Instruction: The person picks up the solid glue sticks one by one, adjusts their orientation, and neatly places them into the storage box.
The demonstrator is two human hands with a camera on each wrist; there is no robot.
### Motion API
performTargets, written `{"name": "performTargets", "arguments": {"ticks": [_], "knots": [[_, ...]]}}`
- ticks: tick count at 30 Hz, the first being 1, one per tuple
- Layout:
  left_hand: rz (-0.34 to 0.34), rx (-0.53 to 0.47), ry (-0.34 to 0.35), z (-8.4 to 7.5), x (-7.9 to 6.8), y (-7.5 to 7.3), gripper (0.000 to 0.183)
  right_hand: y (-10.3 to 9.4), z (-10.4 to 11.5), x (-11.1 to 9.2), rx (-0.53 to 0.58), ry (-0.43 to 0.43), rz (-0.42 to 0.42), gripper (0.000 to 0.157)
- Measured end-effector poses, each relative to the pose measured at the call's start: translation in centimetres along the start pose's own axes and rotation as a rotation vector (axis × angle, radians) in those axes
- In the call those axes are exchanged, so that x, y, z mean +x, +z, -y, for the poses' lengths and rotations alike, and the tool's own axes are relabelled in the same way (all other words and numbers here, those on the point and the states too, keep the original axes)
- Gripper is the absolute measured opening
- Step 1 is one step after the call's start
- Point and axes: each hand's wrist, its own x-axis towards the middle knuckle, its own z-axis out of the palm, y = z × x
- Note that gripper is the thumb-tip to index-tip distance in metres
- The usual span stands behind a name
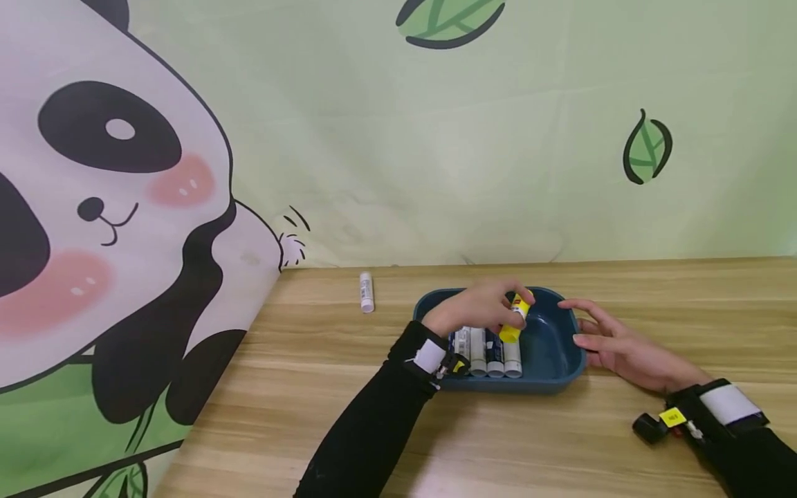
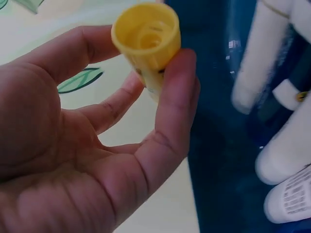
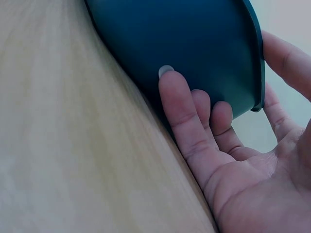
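Observation:
Above the dark blue plastic bin, my left hand pinches a yellow glue stick between thumb and fingers. Seen in the left wrist view, the yellow glue stick turns its hollow round end to the camera. Several white and dark blue glue sticks lie side by side in the bin's left part, some hidden under my left hand and wrist. At the bin's right end, my right hand touches the side and rim. Its fingertips rest against the outer wall in the right wrist view.
A white glue stick lies on the wooden table, left of the bin. Behind the table hangs a light green backdrop with a printed panda and leaves. Wrist cameras are strapped over both black sleeves.

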Motion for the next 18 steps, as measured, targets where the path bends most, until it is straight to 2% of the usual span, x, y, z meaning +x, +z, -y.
{"name": "performTargets", "arguments": {"ticks": [9,14,18], "knots": [[0.056,0.124,-0.101,-1.4,1.0,1.3,0.047,0.1,0.3,-0.2,-0.017,0.02,-0.015,0.053],[0.067,0.233,-0.19,-2.5,1.6,2.2,0.045,0.0,0.3,-0.1,0.018,0.001,0.018,0.052],[0.091,0.267,-0.231,-3.2,2.2,2.9,0.044,0.0,0.3,0.0,0.043,-0.014,0.04,0.052]]}}
